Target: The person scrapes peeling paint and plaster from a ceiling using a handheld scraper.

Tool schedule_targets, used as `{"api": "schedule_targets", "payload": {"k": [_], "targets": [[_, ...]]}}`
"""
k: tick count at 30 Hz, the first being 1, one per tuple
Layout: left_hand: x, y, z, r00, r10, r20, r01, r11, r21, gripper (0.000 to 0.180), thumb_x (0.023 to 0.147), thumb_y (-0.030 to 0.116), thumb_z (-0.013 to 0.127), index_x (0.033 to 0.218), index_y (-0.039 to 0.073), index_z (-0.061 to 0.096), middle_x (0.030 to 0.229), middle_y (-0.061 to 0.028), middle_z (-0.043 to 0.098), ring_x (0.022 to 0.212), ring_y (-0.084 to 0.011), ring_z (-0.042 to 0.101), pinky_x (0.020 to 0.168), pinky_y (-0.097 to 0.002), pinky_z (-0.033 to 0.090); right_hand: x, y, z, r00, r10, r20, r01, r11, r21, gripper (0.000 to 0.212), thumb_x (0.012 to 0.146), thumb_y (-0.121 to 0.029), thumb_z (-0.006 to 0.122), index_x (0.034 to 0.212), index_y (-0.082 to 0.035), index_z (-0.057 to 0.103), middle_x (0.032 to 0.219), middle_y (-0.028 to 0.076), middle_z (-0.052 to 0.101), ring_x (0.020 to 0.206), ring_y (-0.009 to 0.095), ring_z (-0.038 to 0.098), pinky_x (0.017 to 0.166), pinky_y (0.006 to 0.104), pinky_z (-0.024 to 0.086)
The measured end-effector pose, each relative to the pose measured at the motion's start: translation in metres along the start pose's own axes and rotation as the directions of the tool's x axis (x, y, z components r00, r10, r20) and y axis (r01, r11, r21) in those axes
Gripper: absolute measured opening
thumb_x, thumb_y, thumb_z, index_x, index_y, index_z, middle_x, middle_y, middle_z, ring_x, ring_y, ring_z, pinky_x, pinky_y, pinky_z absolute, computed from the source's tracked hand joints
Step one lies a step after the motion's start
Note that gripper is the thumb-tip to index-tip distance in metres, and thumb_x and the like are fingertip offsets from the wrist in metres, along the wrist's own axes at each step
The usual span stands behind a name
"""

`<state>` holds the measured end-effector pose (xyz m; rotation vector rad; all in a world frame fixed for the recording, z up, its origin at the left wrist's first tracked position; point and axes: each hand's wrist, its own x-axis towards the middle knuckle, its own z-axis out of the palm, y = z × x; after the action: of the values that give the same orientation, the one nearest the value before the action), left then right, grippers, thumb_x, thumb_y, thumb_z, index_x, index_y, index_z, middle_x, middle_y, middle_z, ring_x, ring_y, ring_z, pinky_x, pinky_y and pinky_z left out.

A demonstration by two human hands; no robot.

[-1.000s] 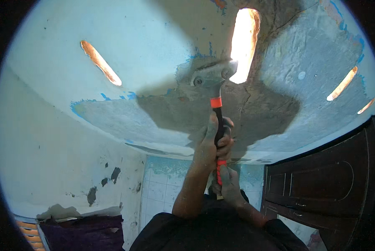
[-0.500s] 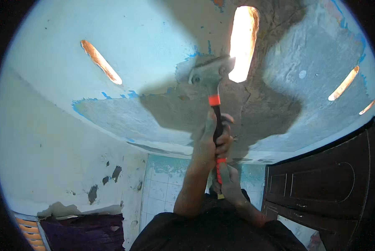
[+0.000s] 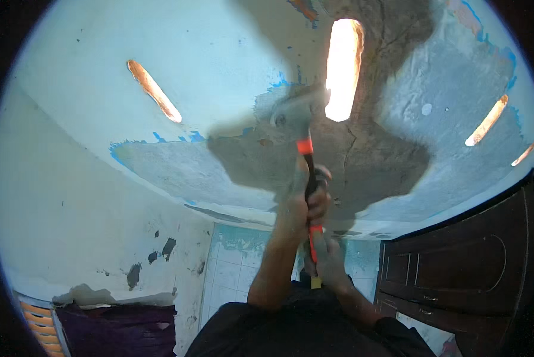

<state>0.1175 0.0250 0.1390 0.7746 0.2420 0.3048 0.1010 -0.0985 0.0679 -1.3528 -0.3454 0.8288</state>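
Both my hands hold a long tool with an orange and black handle [image 3: 308, 178] raised toward the ceiling. My left hand [image 3: 301, 202] grips the handle's middle. Lower down, my right hand [image 3: 328, 262] is closed round the end of the handle. The tool's grey metal head [image 3: 293, 110] is blurred and lies against the ceiling at the edge of a bare grey patch [image 3: 368, 160] where the light blue paint [image 3: 207, 65] is gone.
Long bright lights [image 3: 343, 68] [image 3: 154, 89] [image 3: 487, 119] sit in the ceiling. A dark wooden cabinet [image 3: 463, 268] fills the right side. Pale tiles [image 3: 231, 268] cover the far wall. The left wall [image 3: 88, 226] has flaked spots, with purple cloth [image 3: 118, 330] below.
The tool's head has swung to the left across the ceiling, away from the bright light. Both hands kept their grip and shifted slightly with it.
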Motion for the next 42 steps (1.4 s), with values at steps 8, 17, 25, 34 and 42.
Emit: {"api": "schedule_targets", "payload": {"k": [8, 17, 25, 34, 42], "targets": [[0.005, -0.005, 0.003, 1.0, -0.028, 0.012, 0.028, 0.999, -0.021, 0.051, 0.094, 0.057, 0.038, 0.096, 0.009, 0.056, 0.052, 0.0081, 0.03, 0.037, -0.002, 0.024, 0.031, -0.0202, 0.018, -0.001, -0.005, -0.008, 0.995, 0.083, 0.062, -0.091, 0.987, 0.135, 0.046, 0.098, -0.046, 0.041, 0.071, -0.009, 0.046, 0.05, 0.0, 0.038, 0.039, 0.01, 0.036, 0.037, 0.0254, 0.028], [-0.005, 0.011, -0.013, 0.999, -0.032, -0.012, 0.031, 0.998, -0.051, 0.052, 0.095, 0.058, 0.036, 0.097, 0.01, 0.056, 0.052, 0.0083, 0.027, 0.037, -0.0021, 0.02, 0.031, -0.0208, 0.015, -0.002, -0.011, 0.016, 0.983, 0.096, 0.157, -0.119, 0.982, 0.147, 0.05, 0.098, -0.048, 0.041, 0.066, -0.009, 0.042, 0.051, -0.001, 0.037, 0.04, 0.009, 0.035, 0.039, 0.0251, 0.027], [-0.006, 0.022, -0.015, 0.999, -0.043, 0.015, 0.043, 0.999, 0.024, 0.053, 0.094, 0.059, 0.038, 0.096, 0.009, 0.056, 0.053, 0.0083, 0.027, 0.038, -0.0026, 0.021, 0.032, -0.0207, 0.016, 0.003, -0.013, 0.024, 0.975, 0.067, 0.214, -0.113, 0.97, 0.214, 0.047, 0.099, -0.044, 0.038, 0.07, -0.008, 0.042, 0.05, -0.001, 0.035, 0.04, 0.009, 0.034, 0.039, 0.0251, 0.026], [-0.013, 0.011, -0.03, 0.999, -0.043, 0.031, 0.043, 0.999, 0.003, 0.051, 0.093, 0.058, 0.039, 0.093, 0.009, 0.055, 0.055, 0.0082, 0.028, 0.038, -0.0026, 0.022, 0.031, -0.0208, 0.016, -0.006, 0.004, 0.029, 0.975, 0.083, 0.208, -0.131, 0.966, 0.224, 0.045, 0.1, -0.044, 0.038, 0.069, -0.01, 0.041, 0.051, -0.002, 0.034, 0.039, 0.009, 0.031, 0.039, 0.0247, 0.025], [-0.008, 0.022, -0.009, 0.993, -0.064, 0.096, 0.067, 0.997, -0.028, 0.046, 0.094, 0.057, 0.039, 0.088, 0.012, 0.046, 0.057, 0.0063, 0.03, 0.04, -0.005, 0.025, 0.033, -0.0219, 0.02, -0.009, -0.007, 0.022, 0.979, -0.047, 0.198, -0.02, 0.946, 0.323, 0.037, 0.101, -0.04, 0.036, 0.083, -0.009, 0.045, 0.058, -0.001, 0.041, 0.046, 0.008, 0.038, 0.042, 0.0247, 0.03]]}}
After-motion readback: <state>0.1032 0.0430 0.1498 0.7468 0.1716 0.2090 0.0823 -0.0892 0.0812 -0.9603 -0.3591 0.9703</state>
